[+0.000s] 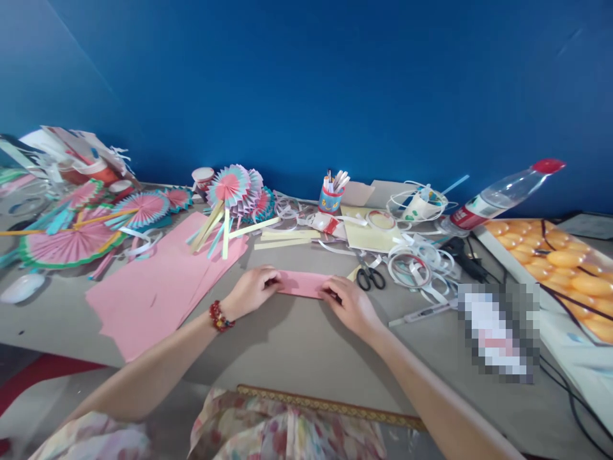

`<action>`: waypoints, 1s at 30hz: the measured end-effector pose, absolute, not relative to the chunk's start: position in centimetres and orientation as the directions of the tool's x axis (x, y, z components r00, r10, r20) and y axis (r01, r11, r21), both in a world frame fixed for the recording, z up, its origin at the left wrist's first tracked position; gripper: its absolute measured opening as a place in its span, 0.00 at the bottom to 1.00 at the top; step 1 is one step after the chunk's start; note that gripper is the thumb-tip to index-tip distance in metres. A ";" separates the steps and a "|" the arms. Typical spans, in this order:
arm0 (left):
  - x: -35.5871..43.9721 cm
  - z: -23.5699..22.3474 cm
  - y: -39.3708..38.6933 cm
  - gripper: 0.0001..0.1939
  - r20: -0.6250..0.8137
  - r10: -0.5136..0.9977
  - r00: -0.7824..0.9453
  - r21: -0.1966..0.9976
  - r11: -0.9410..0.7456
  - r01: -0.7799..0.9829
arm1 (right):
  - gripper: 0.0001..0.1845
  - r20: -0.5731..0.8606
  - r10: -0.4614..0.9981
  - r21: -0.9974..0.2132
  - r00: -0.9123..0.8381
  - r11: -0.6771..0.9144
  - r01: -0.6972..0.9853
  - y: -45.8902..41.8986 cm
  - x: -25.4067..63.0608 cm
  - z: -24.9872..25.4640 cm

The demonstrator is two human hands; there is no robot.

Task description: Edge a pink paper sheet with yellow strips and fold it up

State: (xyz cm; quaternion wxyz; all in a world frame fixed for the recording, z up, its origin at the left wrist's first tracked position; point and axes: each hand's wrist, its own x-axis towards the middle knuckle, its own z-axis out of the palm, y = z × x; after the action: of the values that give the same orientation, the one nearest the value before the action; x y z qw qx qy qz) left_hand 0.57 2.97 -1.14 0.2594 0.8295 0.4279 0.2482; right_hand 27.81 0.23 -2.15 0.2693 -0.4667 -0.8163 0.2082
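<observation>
A folded strip of pink paper [302, 283] lies flat on the grey table [287, 338] in front of me. My left hand [251, 291] pinches its left end, with a red bead bracelet [219, 316] on that wrist. My right hand [349, 305] presses and grips the strip's right end. Both hands have their fingers curled onto the paper.
A stack of pink sheets [153, 287] lies to the left. Finished paper fans [237, 191] and more fans [71, 236] sit behind. Scissors [370, 277], tape rolls [414, 265], a pen cup [330, 195], a plastic bottle [502, 195] and cables are to the right.
</observation>
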 end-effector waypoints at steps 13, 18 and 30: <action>-0.1 -1.2 3.8 0.09 0.149 0.796 0.587 0.641 -0.530 0.556 | 0.05 0.149 0.877 -0.565 -0.456 0.454 0.689 1.0 28.0 -1.6; -0.1 -1.0 3.9 0.11 0.146 0.785 0.602 0.623 -0.545 0.560 | 0.05 0.146 0.875 -0.554 -0.462 0.459 0.695 1.2 27.9 -1.6; -0.1 -1.0 3.9 0.11 0.151 0.774 0.616 0.570 -0.577 0.585 | 0.06 0.146 0.873 -0.553 -0.466 0.463 0.693 1.2 27.9 -1.6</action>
State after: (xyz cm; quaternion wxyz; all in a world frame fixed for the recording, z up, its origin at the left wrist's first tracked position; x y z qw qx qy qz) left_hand -0.06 3.86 -0.99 0.2405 0.8660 0.3922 0.1959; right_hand 27.92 1.19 -1.57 0.2101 -0.4720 -0.8290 0.2141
